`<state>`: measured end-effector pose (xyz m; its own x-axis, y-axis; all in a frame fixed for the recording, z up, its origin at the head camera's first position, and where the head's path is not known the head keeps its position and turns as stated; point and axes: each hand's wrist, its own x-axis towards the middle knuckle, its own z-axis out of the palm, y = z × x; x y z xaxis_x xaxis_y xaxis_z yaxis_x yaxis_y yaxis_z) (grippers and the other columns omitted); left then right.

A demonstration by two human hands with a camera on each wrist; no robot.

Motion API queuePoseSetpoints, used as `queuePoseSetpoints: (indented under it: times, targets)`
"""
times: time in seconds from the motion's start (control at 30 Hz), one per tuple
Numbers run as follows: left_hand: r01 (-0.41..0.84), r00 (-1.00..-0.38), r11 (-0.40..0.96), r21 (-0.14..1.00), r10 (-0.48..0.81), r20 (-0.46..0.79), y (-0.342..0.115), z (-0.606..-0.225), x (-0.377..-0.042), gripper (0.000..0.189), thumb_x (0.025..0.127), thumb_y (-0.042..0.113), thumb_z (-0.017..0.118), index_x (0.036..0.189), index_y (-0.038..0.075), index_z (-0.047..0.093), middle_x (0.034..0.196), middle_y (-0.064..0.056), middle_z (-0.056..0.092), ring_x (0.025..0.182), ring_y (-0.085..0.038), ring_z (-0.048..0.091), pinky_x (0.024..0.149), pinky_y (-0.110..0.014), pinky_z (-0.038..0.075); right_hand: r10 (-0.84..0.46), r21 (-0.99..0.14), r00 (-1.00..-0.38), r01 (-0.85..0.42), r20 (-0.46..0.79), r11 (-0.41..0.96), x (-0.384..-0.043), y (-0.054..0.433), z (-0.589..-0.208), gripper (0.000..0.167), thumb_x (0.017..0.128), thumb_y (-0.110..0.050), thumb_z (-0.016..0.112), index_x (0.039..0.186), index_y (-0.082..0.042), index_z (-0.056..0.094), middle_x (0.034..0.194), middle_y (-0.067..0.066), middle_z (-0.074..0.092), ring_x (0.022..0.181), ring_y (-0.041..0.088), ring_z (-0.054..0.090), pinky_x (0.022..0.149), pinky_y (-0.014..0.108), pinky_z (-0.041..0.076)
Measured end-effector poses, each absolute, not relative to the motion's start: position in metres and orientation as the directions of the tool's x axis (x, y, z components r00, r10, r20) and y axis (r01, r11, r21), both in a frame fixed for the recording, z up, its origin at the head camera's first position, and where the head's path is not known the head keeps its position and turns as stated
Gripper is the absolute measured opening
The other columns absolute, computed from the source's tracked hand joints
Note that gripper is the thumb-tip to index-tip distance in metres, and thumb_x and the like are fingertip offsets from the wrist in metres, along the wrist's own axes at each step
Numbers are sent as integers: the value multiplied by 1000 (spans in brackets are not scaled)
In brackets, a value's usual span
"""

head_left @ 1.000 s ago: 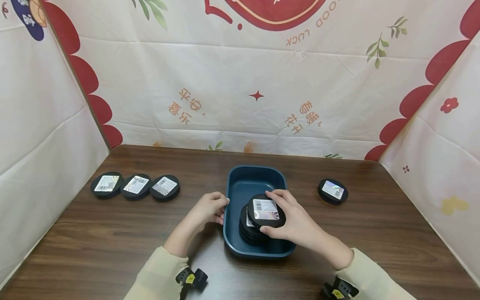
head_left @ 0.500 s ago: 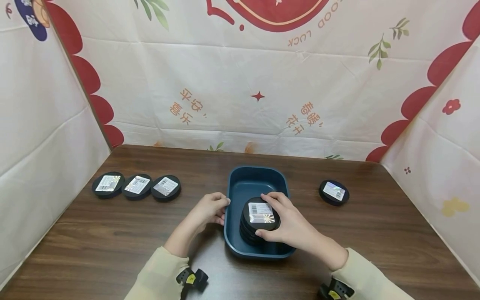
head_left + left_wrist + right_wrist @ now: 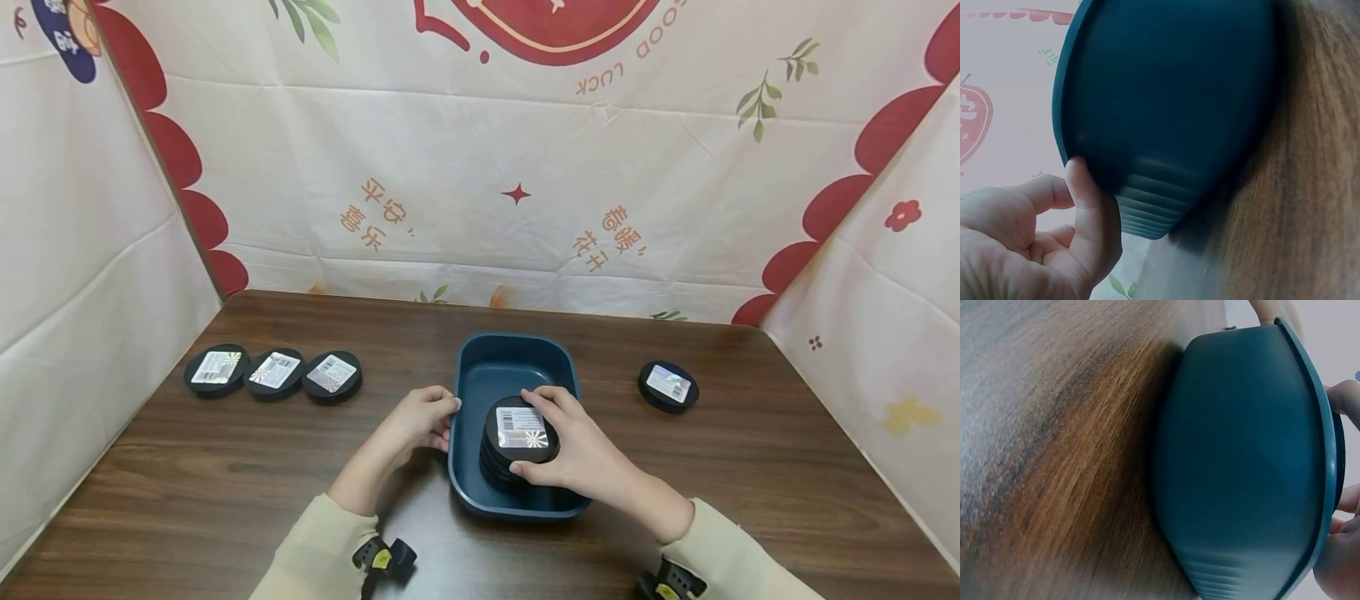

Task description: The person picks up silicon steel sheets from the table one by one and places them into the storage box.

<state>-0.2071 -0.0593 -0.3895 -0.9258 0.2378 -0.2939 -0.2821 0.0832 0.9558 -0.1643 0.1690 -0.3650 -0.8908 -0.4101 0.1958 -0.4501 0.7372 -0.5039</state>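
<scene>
A dark blue rectangular tray point(image 3: 487, 362) stands in the middle of the table. At its left rim, my left hand point(image 3: 415, 423) pinches the edge between thumb and fingers; the left wrist view shows the fingers point(image 3: 1088, 194) against the outer wall. Inside the tray's near half is a stack of round black discs. My right hand point(image 3: 573, 442) grips the top disc point(image 3: 521, 427), which carries a white barcode label, with its thumb at the near side and fingers at the far side. In the right wrist view the tray wall point(image 3: 1241, 444) hides most of the stack.
Three similar labelled discs sit in a touching row at the left: an outer disc point(image 3: 216, 369), a middle disc point(image 3: 274, 372) and an inner disc point(image 3: 332, 377). Another disc point(image 3: 668, 386) lies alone at the right. A printed cloth point(image 3: 450, 150) surrounds the wooden table point(image 3: 225, 492).
My right hand has moved slightly left and down, bringing the top disc from an offset position into line with the stack. My left hand has kept its hold on the rim.
</scene>
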Motion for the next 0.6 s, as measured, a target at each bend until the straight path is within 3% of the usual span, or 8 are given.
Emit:
queuePoseSetpoints:
  times: [0.6]
  targets:
    - [-288, -924, 89, 954, 237, -301, -59, -391, -208, 16, 91, 9, 50, 93, -6, 53, 63, -4, 47, 49, -12, 47, 45, -20, 46, -423, -493, -892, -444, 162, 748, -166, 168, -367, 84, 70, -43, 77, 138, -8, 42, 134, 13, 39, 116, 30, 43, 89, 49, 45]
